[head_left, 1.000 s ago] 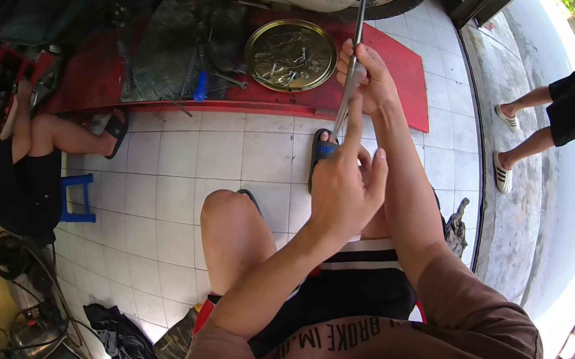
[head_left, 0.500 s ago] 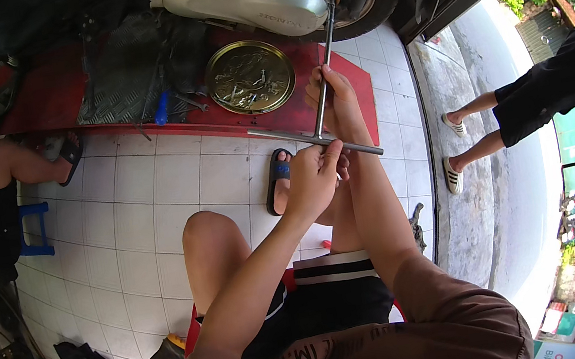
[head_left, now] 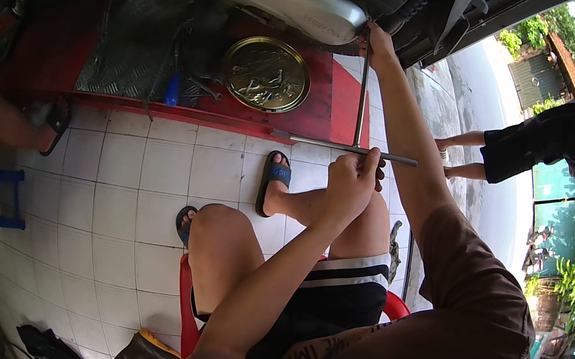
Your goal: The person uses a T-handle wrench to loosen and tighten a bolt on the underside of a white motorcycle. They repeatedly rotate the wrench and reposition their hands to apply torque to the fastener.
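A steel T-handle wrench slants up from my lap toward the motorbike's silver side cover. My left hand is closed round its crossbar, near where the shaft joins. Up by the rear end of the cover, my right hand is closed at the far end of the shaft. The wrench's tip and whatever it meets are hidden by those fingers and the shadow.
On the red lift platform lie a round gold tray of small metal parts, a blue-handled tool and a ridged dark mat. Another person sits at left near a blue stool. Someone in black stands outside.
My right hand has slid up the shaft to its far end by the motorbike. My left hand and the crossbar have shifted right and slightly down in the view, which has also turned.
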`<act>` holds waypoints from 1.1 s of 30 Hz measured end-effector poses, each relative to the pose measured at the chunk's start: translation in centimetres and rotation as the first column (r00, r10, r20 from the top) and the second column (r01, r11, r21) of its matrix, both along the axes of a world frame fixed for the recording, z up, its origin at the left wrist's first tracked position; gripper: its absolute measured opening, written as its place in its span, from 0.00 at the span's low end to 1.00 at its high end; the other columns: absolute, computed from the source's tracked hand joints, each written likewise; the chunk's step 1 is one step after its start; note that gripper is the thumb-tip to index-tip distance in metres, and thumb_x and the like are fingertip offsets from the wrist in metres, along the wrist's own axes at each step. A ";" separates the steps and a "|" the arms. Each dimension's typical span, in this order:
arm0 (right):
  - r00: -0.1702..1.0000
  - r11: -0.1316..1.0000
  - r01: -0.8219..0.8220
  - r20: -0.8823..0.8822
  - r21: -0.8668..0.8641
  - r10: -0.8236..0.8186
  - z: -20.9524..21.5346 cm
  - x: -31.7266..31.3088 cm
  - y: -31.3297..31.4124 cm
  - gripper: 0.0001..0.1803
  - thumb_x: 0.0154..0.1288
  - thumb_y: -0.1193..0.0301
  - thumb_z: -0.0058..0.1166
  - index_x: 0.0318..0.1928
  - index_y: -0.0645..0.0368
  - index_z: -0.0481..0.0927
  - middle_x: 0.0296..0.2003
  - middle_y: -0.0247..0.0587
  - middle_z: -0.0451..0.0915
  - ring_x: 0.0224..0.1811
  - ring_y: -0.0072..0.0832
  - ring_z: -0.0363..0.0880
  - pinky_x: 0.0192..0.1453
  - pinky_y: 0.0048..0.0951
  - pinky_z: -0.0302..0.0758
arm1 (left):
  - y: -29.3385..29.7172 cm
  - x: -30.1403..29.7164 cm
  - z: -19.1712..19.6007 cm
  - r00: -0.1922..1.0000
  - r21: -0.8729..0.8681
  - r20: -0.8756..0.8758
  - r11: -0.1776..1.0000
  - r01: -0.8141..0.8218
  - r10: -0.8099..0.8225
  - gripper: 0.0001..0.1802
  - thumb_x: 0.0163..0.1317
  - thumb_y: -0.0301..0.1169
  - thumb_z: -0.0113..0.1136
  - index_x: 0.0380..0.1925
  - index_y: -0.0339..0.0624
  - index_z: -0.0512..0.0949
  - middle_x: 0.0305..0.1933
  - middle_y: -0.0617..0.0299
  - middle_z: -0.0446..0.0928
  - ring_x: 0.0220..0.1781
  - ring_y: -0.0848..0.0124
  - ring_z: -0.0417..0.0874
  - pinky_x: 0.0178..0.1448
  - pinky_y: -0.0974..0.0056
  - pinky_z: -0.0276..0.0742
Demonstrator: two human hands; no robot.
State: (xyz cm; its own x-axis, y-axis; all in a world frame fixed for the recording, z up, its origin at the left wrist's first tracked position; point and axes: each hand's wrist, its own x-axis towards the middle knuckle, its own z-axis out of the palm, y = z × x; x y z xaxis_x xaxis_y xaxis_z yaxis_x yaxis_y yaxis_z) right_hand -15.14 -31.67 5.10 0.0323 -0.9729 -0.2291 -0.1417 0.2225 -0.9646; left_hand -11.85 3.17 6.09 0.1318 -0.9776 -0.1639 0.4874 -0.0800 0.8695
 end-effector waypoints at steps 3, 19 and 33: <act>0.997 0.994 0.060 -0.033 -0.096 -0.063 0.3 -0.1 -1.0 0.11 0.66 0.63 0.52 0.38 0.59 0.79 0.24 0.35 0.75 0.20 0.26 0.73 0.20 0.28 0.69 | 0.0 -0.5 -0.1 0.991 0.018 -0.135 1.000 0.001 0.002 0.24 0.73 0.41 0.52 0.25 0.32 0.79 0.22 0.61 0.79 0.21 0.77 0.77 0.28 0.69 0.71; 0.984 0.926 -0.175 0.028 0.336 0.176 -13.1 1.2 11.8 0.11 0.69 0.64 0.47 0.34 0.58 0.72 0.22 0.37 0.72 0.17 0.24 0.64 0.19 0.26 0.64 | 4.5 -5.7 -2.3 0.717 0.423 -0.658 0.900 0.102 0.229 0.17 0.63 0.40 0.50 0.21 0.41 0.77 0.20 0.65 0.74 0.22 0.77 0.71 0.31 0.72 0.64; 0.934 0.821 -0.321 0.303 0.472 0.190 -14.7 6.9 10.9 0.11 0.72 0.68 0.46 0.44 0.64 0.72 0.20 0.27 0.65 0.18 0.15 0.61 0.21 0.19 0.57 | 5.1 2.9 -0.9 0.940 0.387 -0.220 0.908 -0.161 0.260 0.22 0.58 0.41 0.54 0.17 0.31 0.77 0.17 0.46 0.77 0.24 0.56 0.82 0.33 0.55 0.75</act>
